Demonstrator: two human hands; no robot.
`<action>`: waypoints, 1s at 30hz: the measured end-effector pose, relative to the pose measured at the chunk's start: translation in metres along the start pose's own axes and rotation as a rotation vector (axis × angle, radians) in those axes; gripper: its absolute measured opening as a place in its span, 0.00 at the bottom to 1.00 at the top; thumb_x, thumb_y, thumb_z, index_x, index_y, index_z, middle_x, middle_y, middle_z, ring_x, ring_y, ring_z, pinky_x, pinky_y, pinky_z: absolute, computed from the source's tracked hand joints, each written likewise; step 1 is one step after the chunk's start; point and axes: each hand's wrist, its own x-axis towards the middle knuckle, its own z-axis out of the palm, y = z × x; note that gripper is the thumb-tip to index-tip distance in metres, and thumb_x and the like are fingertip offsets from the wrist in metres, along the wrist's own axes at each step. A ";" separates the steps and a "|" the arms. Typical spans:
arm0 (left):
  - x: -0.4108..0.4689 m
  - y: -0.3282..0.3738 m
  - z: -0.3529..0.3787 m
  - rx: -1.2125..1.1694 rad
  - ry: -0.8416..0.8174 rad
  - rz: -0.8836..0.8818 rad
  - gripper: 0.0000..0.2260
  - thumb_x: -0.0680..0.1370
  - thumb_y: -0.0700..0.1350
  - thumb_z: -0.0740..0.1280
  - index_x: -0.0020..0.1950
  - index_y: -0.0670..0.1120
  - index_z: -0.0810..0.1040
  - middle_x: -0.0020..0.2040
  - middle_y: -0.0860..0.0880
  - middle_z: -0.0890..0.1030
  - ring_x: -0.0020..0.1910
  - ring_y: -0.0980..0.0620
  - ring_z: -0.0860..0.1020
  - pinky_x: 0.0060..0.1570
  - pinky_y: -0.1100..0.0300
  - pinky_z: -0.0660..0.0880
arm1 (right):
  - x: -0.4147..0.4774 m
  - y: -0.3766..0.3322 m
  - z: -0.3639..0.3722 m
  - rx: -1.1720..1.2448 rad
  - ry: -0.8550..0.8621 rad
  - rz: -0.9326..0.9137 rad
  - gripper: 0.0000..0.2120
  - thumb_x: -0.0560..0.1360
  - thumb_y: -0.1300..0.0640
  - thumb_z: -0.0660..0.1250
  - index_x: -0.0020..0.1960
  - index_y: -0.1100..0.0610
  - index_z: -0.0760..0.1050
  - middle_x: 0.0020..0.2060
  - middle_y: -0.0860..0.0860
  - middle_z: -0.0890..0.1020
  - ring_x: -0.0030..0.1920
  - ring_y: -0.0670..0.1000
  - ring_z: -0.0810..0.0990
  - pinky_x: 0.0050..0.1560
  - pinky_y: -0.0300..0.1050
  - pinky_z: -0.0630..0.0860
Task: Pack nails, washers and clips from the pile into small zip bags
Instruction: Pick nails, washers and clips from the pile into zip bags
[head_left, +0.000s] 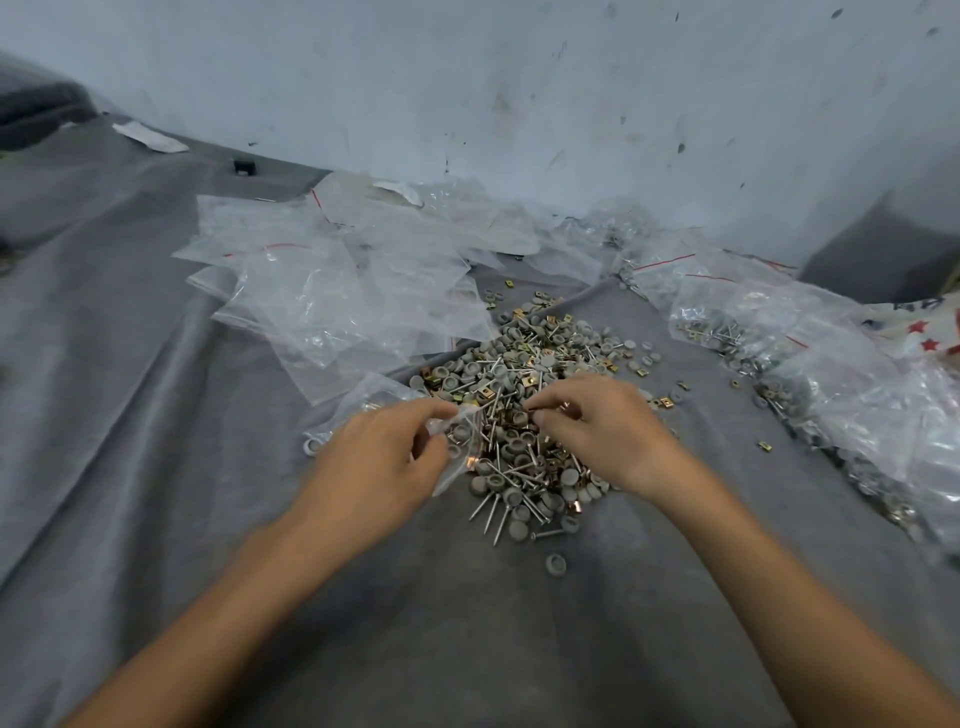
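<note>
two hands work at the pile's near edge. my left hand (384, 462) pinches a small bag (460, 447) by its mouth, right beside the pile (519, 395). my right hand (597, 431) curls thumb to forefinger among the nails (501, 525); whether it has a piece i cannot tell. the risks, as i judge them: the limp mouth sags closed and pieces scatter over the cloth (156, 415), or nail points pierce the film. empty bags (322, 296) lie beyond, filled bags (769, 332) to the right.

We find no readable text. A white sack (941, 323) at right bears red stars and illegible dark letters.
</note>
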 end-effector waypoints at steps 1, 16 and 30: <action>0.000 0.000 0.001 -0.003 -0.001 -0.004 0.14 0.80 0.46 0.65 0.65 0.55 0.80 0.37 0.58 0.80 0.36 0.60 0.76 0.44 0.55 0.77 | -0.002 -0.001 0.000 0.010 0.017 -0.005 0.09 0.81 0.54 0.67 0.59 0.48 0.84 0.45 0.37 0.80 0.46 0.38 0.77 0.43 0.30 0.68; 0.005 -0.007 0.003 -0.244 0.016 -0.112 0.07 0.80 0.51 0.65 0.51 0.63 0.80 0.32 0.53 0.82 0.29 0.58 0.79 0.36 0.54 0.79 | -0.008 -0.018 0.005 0.255 0.137 -0.060 0.06 0.78 0.56 0.72 0.46 0.45 0.80 0.37 0.42 0.83 0.39 0.39 0.82 0.37 0.32 0.75; 0.011 -0.024 -0.003 -0.394 0.043 -0.201 0.11 0.71 0.53 0.62 0.49 0.66 0.80 0.31 0.55 0.82 0.25 0.59 0.75 0.33 0.56 0.74 | -0.004 -0.029 0.045 -0.097 -0.125 -0.191 0.08 0.78 0.55 0.69 0.57 0.50 0.83 0.52 0.48 0.82 0.54 0.50 0.79 0.55 0.45 0.74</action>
